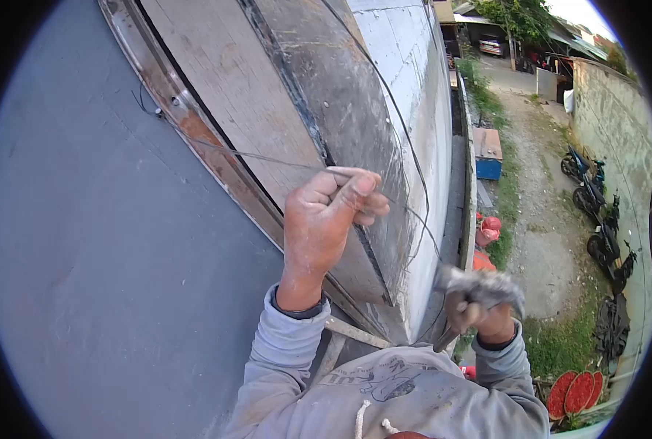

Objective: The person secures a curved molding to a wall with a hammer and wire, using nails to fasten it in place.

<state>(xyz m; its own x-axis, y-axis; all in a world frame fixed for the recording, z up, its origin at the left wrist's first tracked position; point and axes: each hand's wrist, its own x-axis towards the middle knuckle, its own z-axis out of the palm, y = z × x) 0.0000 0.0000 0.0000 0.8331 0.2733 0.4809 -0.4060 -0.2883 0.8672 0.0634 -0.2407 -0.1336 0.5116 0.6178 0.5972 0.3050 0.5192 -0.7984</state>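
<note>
My left hand (317, 219) is closed in a pinch on a thin wire (256, 155). The wire stretches from a nail (158, 113) in the grey surface, across the metal edge strip and boards, to my fingers. Low on the right, my right hand (476, 313) is wrapped round a hammer (483, 285), its head smeared by motion and its handle mostly hidden. Beyond my left hand, thin wire curls along the edge of the white block wall (421, 95).
A dark cable (395, 102) hangs down along the wall. Boards (231, 80) run beside the grey surface (121, 256). Far below lie a path, parked motorbikes (597, 208), a blue box (488, 168) and a person in a red head covering (488, 228).
</note>
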